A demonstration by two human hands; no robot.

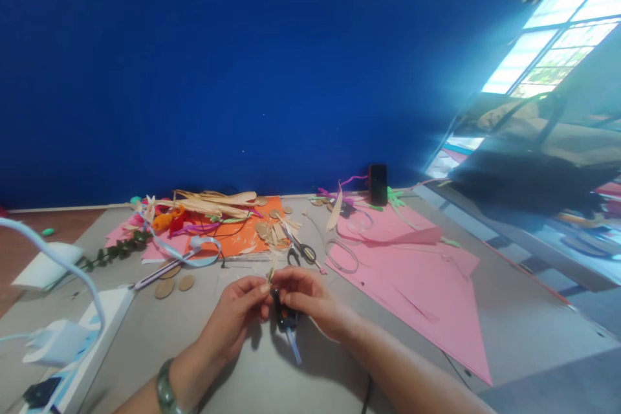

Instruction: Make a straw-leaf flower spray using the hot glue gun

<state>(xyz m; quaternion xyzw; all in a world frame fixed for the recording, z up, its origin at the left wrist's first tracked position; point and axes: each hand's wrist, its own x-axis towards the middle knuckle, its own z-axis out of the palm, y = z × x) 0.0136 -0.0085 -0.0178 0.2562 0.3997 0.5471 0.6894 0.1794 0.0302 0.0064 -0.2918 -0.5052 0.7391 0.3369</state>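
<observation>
Near the middle of the table, my left hand (245, 310) pinches a small pale dried strip (272, 272) between thumb and finger. My right hand (308, 297) closes in from the other side, its fingertips meeting at the same strip. Just beneath the fingers is a black glue gun (287, 318) with an orange part, and a translucent glue stick (294, 346) pokes out of it towards me. Whether the right fingers also touch the gun is hidden. Dark-handled scissors (303, 253) lie just beyond my hands.
Orange paper (233, 236) holds husk strips (213, 204) and scraps. Pink paper sheets (412, 278) spread to the right, a black phone (378, 184) upright behind them. At left are round wooden slices (163, 288), a utility knife (158, 273) and a white power strip (97, 343). A blue panel (242, 77) rises behind.
</observation>
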